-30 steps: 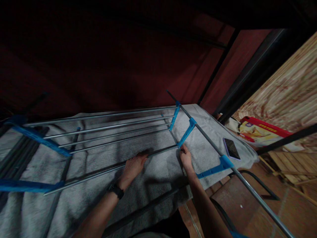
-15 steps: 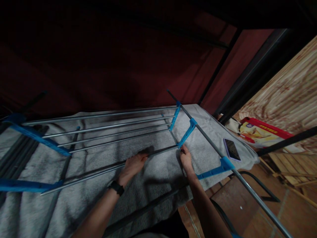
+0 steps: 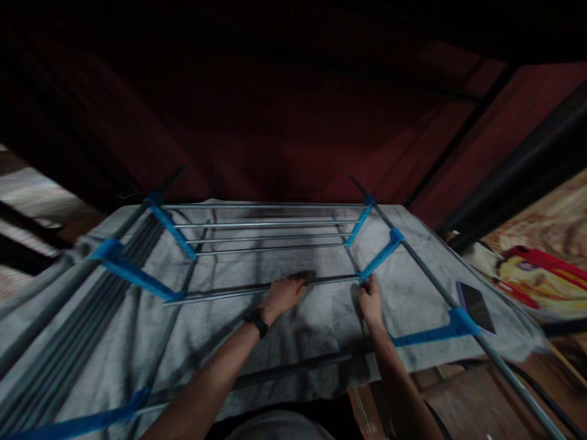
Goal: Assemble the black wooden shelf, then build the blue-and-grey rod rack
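Note:
A drying rack of thin metal rods and blue plastic brackets lies over a grey towel [image 3: 316, 321]. My left hand [image 3: 283, 294], with a dark watch on the wrist, is curled around one metal rod [image 3: 220, 293] near its middle. My right hand [image 3: 370, 300] grips the end of that rod where it meets a blue bracket [image 3: 380, 256]. Three more rods [image 3: 266, 237] run parallel beyond my hands, set between blue brackets on both sides.
A dark phone [image 3: 477, 300] lies on the towel at the right, just past a long metal side bar [image 3: 426, 275]. A red and yellow package [image 3: 527, 272] sits on the floor at the far right. A bundle of dark rods [image 3: 68, 330] lies at the left. Dark red wall behind.
The view has swung left and forward, bringing the rack's left side and its brackets into view. Both hands keep the same hold on the rod and its bracket end.

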Demonstrator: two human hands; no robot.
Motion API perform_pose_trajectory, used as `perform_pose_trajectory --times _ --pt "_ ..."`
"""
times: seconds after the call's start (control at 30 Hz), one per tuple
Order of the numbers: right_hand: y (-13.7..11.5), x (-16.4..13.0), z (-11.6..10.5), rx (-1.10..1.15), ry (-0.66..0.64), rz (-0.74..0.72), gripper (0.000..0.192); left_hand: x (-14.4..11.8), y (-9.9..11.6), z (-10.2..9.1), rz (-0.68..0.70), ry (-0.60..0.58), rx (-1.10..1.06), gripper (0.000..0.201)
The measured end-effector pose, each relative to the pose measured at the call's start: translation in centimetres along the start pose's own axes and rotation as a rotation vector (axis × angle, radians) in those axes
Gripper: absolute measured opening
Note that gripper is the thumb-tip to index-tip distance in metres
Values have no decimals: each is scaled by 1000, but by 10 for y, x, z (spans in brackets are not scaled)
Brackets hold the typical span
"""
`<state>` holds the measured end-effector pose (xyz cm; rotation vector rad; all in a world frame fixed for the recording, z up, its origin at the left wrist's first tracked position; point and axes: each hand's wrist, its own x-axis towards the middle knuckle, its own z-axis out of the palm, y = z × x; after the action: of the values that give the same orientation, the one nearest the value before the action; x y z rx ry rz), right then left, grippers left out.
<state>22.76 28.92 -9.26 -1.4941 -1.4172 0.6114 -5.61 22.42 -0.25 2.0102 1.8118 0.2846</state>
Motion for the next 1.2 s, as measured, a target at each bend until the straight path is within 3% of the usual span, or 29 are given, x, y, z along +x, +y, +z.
perform_pose_trajectory --times 0.07,0.17,0.33,0.5,0.6,0.7,0.83,1.0,1.2 --pt "0 -8 0 -100 85 -11 66 -7 0 -1 67 48 -17 43" --pt "-13 -21 3 -205 132 -164 60 -18 -3 -1 94 138 18 52" --pt "-66 -43 27 -203 -154 -442 49 -55 -11 -3 8 343 19 43" --pt "-114 -64 70 -173 -436 -632 50 -118 -45 -11 -279 686 -164 26" --pt "-137 -79 99 -236 -633 -726 49 -151 -86 -14 -579 1010 -338 15" --pt "-161 -95 129 -336 -811 -811 45 -166 -129 -18 -846 1205 -428 29" --pt "-190 -110 167 -446 -979 -918 42 -158 -165 -24 -958 1274 -557 49" --pt "-214 -121 203 -503 -1105 -953 46 -140 -175 -31 -811 1220 -788 48" --pt "-244 -137 237 -482 -1220 -974 46 -138 -180 -43 -712 1175 -802 36"
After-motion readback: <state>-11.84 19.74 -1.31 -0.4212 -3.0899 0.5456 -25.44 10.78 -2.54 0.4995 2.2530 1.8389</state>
